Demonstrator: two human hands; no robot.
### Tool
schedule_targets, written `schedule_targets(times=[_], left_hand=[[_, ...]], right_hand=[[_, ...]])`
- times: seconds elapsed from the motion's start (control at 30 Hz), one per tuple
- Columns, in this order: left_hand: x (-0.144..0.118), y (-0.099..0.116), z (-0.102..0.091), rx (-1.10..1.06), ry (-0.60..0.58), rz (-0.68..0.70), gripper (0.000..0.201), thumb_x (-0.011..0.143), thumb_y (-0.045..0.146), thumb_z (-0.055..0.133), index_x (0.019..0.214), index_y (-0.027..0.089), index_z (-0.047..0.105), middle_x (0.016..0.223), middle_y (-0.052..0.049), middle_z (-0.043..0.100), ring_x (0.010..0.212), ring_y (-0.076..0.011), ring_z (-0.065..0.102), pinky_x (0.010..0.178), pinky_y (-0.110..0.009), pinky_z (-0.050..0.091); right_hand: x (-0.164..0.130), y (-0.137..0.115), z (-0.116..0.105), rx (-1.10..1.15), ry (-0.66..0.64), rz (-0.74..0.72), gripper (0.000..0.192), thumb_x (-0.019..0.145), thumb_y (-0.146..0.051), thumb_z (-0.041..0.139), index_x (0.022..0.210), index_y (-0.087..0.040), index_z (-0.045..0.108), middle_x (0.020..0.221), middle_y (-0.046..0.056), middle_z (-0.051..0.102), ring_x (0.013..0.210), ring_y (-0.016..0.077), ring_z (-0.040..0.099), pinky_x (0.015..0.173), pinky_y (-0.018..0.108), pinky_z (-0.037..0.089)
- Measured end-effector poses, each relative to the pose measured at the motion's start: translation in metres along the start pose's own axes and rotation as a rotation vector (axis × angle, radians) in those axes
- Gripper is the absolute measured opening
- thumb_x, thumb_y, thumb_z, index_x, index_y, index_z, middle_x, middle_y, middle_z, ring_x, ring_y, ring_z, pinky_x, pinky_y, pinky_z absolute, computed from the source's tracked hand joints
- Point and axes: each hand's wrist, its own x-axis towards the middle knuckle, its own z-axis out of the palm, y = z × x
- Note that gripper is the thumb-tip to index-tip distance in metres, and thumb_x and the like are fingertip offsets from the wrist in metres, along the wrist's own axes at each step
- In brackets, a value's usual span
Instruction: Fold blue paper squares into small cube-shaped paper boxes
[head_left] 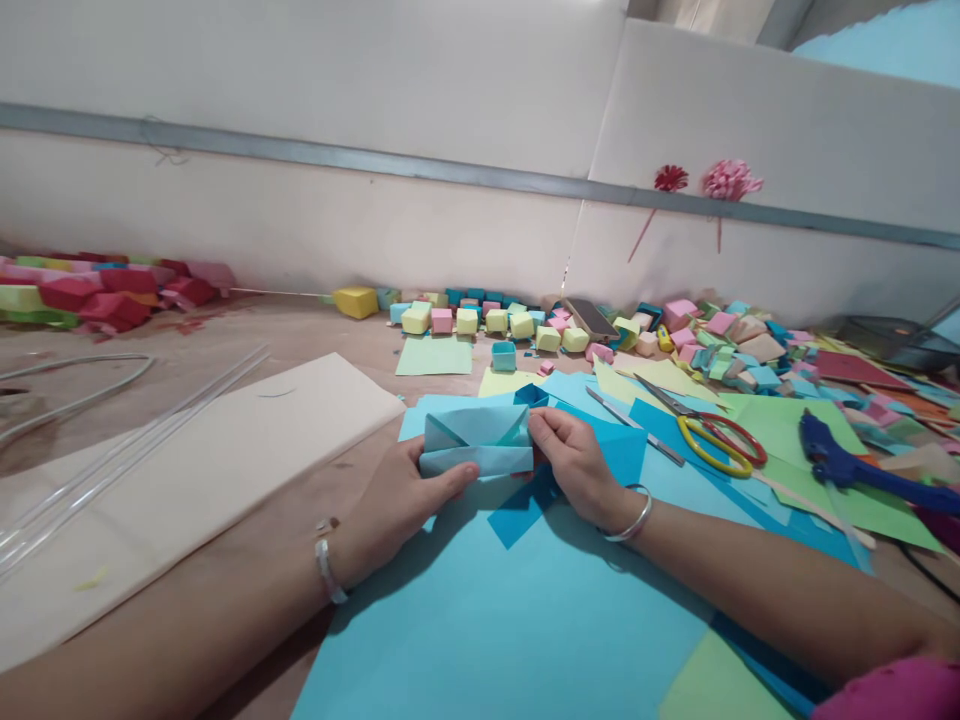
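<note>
A folded piece of light blue paper (480,428) with creased flaps is held up between my two hands. My left hand (401,500) grips its left end, the thumb lying along the lower front edge. At the right end, my right hand (577,455) pinches the paper between thumb and fingers. Beneath both hands lies a large light blue sheet (495,620). A darker blue paper strip (525,510) rests on it just below the folded piece. Right behind the folded paper sits a small dark blue paper box (531,396).
Scissors with yellow and red handles (716,445), a slim blade-like tool (637,430) and a blue glue gun (862,470) lie to the right. Small folded paper boxes (465,322) line the wall, with a phone (590,320) among them. A white board (225,490) carries clear rods (142,445) at left.
</note>
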Motion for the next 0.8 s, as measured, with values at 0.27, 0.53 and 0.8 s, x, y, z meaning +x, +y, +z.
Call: schedule_targets(times=[0.27,0.53,0.8], left_hand=[[-0.001,-0.003,0.000,-0.079,-0.062,0.049,0.037,0.065,0.050,0.071,0.073,0.016,0.058,0.056,0.003,0.057,0.051,-0.0122,0.048,0.046,-0.023,0.036],[0.000,-0.006,0.000,-0.080,-0.053,0.064,0.037,0.067,0.048,0.070,0.077,0.014,0.060,0.063,0.001,0.061,0.056,-0.0133,0.051,0.052,-0.024,0.040],[0.003,-0.011,0.001,-0.028,-0.115,0.193,0.023,0.064,0.034,0.073,0.075,0.015,0.065,0.076,-0.003,0.069,0.072,-0.0200,0.059,0.066,-0.029,0.048]], right_hand=[[-0.004,-0.001,0.000,0.044,-0.014,0.019,0.031,0.085,-0.051,0.059,0.078,-0.021,0.054,0.058,-0.004,0.056,0.047,0.0129,0.059,0.042,0.023,0.047],[-0.004,-0.004,-0.001,0.119,-0.057,0.003,0.027,0.081,-0.046,0.064,0.080,-0.019,0.058,0.066,-0.003,0.057,0.054,0.0102,0.054,0.050,0.024,0.049],[-0.003,-0.003,-0.002,0.046,0.012,-0.032,0.025,0.078,-0.041,0.068,0.082,-0.018,0.063,0.071,-0.001,0.061,0.062,0.0107,0.051,0.057,0.023,0.041]])
